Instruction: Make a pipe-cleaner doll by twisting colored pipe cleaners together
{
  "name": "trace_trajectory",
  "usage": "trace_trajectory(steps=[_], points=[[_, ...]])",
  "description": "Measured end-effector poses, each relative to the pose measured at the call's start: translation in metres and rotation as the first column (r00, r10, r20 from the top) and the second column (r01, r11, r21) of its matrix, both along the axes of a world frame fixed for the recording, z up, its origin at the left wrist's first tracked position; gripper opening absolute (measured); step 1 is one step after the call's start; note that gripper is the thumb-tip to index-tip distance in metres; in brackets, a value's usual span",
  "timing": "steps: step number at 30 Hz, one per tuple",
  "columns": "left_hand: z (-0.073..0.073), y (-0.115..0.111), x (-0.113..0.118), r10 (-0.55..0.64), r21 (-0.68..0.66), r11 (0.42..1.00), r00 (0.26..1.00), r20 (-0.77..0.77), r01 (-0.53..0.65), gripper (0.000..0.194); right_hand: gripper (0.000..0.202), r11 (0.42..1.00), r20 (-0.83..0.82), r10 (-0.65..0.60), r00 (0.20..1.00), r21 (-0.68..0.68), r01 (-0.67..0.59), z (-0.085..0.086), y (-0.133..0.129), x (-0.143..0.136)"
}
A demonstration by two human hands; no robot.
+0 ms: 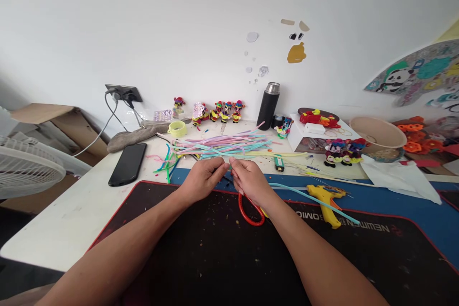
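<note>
In the middle of the head view, my left hand [203, 178] and my right hand [250, 179] meet almost tip to tip, thumbs and fingers pinched. Between them shows a small pale bit of a light blue pipe cleaner [315, 198], whose long end runs out behind my right hand across to the right; most of its held part is hidden. Red-handled scissors [252, 213] lie under my right hand, blades covered. Just beyond my hands spreads a pile of pink, lilac and aqua pipe cleaners [222, 146].
A yellow glue gun [327, 203] rests on the black mat [201, 258] at right. A phone [127, 165], yellow tape roll [177, 128], black flask [268, 106] and green lighter [279, 163] stand or lie around the pile. Small colourful figures [225, 112] line the wall; a fan [30, 165] is left.
</note>
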State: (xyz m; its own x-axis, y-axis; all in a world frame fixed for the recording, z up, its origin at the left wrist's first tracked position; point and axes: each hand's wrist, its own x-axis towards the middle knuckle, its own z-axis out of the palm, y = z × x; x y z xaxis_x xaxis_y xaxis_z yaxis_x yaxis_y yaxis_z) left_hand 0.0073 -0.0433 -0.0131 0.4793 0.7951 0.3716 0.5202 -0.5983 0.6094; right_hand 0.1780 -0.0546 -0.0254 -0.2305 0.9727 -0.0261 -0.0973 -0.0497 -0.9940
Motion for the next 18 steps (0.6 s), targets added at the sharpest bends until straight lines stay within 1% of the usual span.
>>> trace_trajectory(steps=[4,6,9,11,13,16,18], points=[[-0.007,0.002,-0.001,0.004,0.106,0.994,0.996,-0.084,0.005,0.035,0.057,0.998,-0.047,-0.019,0.999,-0.066,0.016,0.001,0.001,0.0],[-0.008,0.002,-0.001,0.004,0.099,0.995,0.998,-0.069,0.003,0.036,0.058,0.996,-0.08,-0.015,0.997,-0.09,0.008,0.003,0.001,0.0],[-0.006,0.003,0.0,-0.001,-0.027,1.0,1.0,-0.004,0.0,0.039,0.057,0.996,-0.069,-0.024,0.997,-0.089,0.018,0.003,0.002,0.001],[-0.003,0.004,0.0,-0.021,-0.126,0.992,0.999,0.036,0.025,0.041,0.056,0.997,-0.034,-0.038,0.999,-0.073,0.035,0.003,0.002,0.002],[0.001,0.006,-0.002,-0.047,-0.202,0.977,0.994,0.099,0.066,0.039,0.055,0.998,0.007,-0.051,0.999,-0.047,0.052,0.003,0.002,0.002],[0.005,0.008,-0.005,-0.063,-0.274,0.954,0.977,0.205,0.119,0.036,0.053,0.998,0.081,-0.06,0.995,-0.002,0.06,0.005,0.001,0.004],[0.006,0.009,-0.008,-0.055,-0.293,0.948,0.972,0.227,0.122,0.035,0.051,0.997,0.154,-0.067,0.986,0.033,0.063,0.005,0.001,0.005]])
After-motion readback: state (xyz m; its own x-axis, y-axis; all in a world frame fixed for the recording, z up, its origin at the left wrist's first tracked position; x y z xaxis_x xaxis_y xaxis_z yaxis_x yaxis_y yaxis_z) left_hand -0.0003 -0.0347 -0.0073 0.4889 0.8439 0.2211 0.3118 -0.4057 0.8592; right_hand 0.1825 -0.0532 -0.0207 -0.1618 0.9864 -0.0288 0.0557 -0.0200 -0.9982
